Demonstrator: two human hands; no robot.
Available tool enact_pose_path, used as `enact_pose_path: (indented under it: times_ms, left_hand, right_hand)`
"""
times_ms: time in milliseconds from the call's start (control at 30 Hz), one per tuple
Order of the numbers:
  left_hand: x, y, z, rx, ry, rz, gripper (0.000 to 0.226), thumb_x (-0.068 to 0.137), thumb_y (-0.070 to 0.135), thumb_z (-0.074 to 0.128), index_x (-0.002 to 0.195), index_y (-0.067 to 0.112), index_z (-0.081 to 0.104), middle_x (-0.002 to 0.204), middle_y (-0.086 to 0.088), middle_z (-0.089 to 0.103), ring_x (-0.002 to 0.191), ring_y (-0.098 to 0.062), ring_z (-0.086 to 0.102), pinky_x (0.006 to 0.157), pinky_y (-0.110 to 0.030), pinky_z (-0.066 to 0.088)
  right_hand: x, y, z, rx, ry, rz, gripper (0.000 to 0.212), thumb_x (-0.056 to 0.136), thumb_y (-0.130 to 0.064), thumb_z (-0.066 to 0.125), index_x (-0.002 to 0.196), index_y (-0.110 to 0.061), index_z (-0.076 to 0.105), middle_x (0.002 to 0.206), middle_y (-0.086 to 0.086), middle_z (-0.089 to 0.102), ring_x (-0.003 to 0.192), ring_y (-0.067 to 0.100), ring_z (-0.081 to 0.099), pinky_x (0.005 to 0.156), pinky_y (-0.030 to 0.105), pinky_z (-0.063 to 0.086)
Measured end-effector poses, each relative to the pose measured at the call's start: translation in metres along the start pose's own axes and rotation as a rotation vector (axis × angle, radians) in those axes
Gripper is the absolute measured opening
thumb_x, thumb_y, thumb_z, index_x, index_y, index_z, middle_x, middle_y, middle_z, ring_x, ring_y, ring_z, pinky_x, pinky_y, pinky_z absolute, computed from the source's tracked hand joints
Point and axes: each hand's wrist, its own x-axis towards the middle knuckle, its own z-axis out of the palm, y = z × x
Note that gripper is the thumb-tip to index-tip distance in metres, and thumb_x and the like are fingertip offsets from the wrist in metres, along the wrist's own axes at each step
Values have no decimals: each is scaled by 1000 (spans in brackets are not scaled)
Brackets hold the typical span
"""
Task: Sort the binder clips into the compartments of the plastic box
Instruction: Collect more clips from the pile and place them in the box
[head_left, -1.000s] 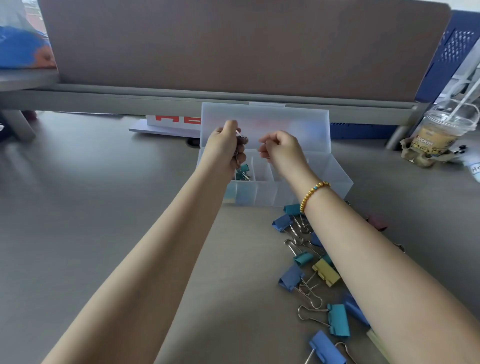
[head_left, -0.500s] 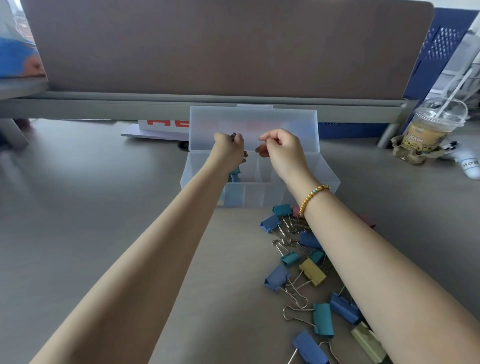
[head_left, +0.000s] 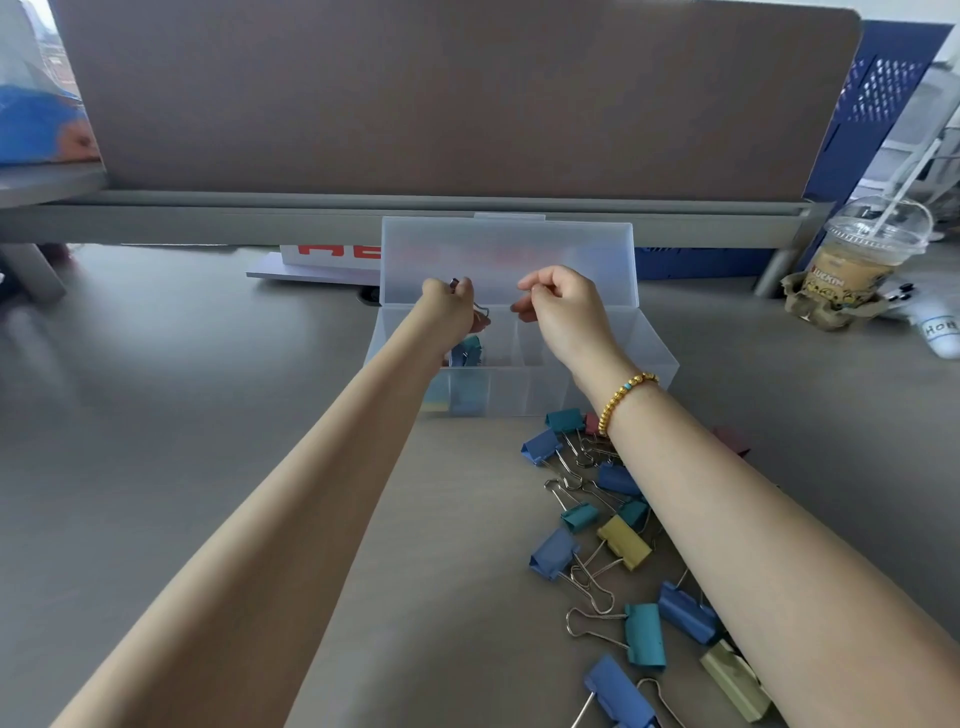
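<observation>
A translucent plastic box (head_left: 652, 358) stands open on the desk, its lid (head_left: 506, 254) upright behind it. My left hand (head_left: 449, 314) hovers over the box's left compartments and grips a binder clip (head_left: 482, 313); only its wire handle and a reddish bit show. Teal and blue clips (head_left: 469, 353) lie in a compartment below that hand. My right hand (head_left: 566, 312) hangs over the middle of the box with fingers curled and nothing visible in them. Several loose clips (head_left: 623, 543) in blue, teal, yellow and red lie in front of the box under my right forearm.
A grey divider panel (head_left: 441, 104) closes the desk's far side. An iced drink cup with a straw (head_left: 857, 265) stands at the far right. A flat white box with red letters (head_left: 332, 254) lies behind the plastic box's left end.
Both hands stay above the box, almost unmoved. The clip that hung below my left hand now sits higher, tucked against its fingers. My right hand has drifted slightly away from the left.
</observation>
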Motion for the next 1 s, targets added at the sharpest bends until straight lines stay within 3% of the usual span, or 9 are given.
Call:
enact_pose_path:
  times_ms: [100, 167, 233, 333, 433, 600, 833, 933, 1000]
  left_hand:
    - [3, 3, -2, 95, -48, -45, 30, 102, 23, 30, 99, 3, 53, 103, -8, 62, 87, -17, 51, 62, -20, 37]
    - [6, 2, -6, 246, -23, 43, 35, 101, 25, 32, 108, -3, 52, 112, -8, 68, 85, -19, 52, 58, -22, 36]
    - [6, 0, -10, 448, 14, 174, 39, 101, 28, 34, 116, -4, 51, 108, -9, 68, 84, -21, 57, 64, -28, 40]
    - [2, 1, -14, 791, 23, 268, 38, 102, 31, 32, 107, -2, 51, 108, -18, 64, 89, -31, 58, 75, -36, 45]
    - [2, 6, -12, 1075, 22, 361, 40, 102, 31, 31, 110, -1, 54, 109, -20, 58, 91, -33, 55, 74, -36, 42]
    - [23, 7, -4, 1323, -218, 148, 39, 99, 34, 40, 114, 3, 58, 109, -12, 60, 97, -30, 56, 84, -35, 45]
    - [11, 1, -7, 1075, -50, 296, 34, 93, 26, 54, 117, 3, 46, 118, -17, 56, 98, -31, 54, 76, -35, 43]
    - [10, 7, -6, 729, -42, 140, 39, 95, 25, 45, 123, 0, 37, 120, -20, 49, 96, -29, 51, 71, -33, 39]
    - [12, 16, -4, 408, -60, -8, 42, 95, 15, 37, 131, -4, 33, 105, -17, 47, 78, -21, 45, 59, -27, 37]
  right_hand:
    - [0, 1, 1, -5, -19, 2, 24, 98, -10, 34, 105, -10, 58, 97, 6, 65, 88, 15, 61, 63, 14, 43]
    - [0, 3, 3, -27, -33, -4, 24, 98, -11, 35, 104, -11, 58, 104, 8, 66, 90, 15, 61, 64, 13, 43]
    - [0, 4, 3, -38, -41, -10, 25, 98, -11, 35, 106, -10, 59, 106, 9, 65, 87, 12, 59, 64, 12, 43]
    - [-1, 6, 4, -37, -39, -9, 26, 98, -10, 35, 108, -9, 59, 106, 8, 65, 87, 11, 58, 65, 12, 43]
    - [-1, 6, 5, -44, -33, -9, 26, 98, -11, 35, 108, -9, 59, 104, 7, 64, 91, 14, 59, 69, 15, 45]
    - [-2, 7, 5, -41, -38, -10, 25, 98, -10, 36, 105, -11, 59, 98, 2, 63, 93, 16, 60, 71, 19, 47]
    - [-2, 9, 6, -48, -30, -46, 25, 98, -10, 35, 106, -9, 59, 98, 3, 62, 92, 15, 59, 65, 12, 42]
    - [-3, 10, 6, -54, -37, -56, 26, 99, -11, 35, 107, -9, 59, 96, 1, 62, 93, 16, 59, 65, 13, 44]
    - [-4, 9, 5, -26, -47, -43, 26, 98, -9, 34, 107, -9, 59, 95, 1, 62, 92, 16, 60, 67, 17, 47]
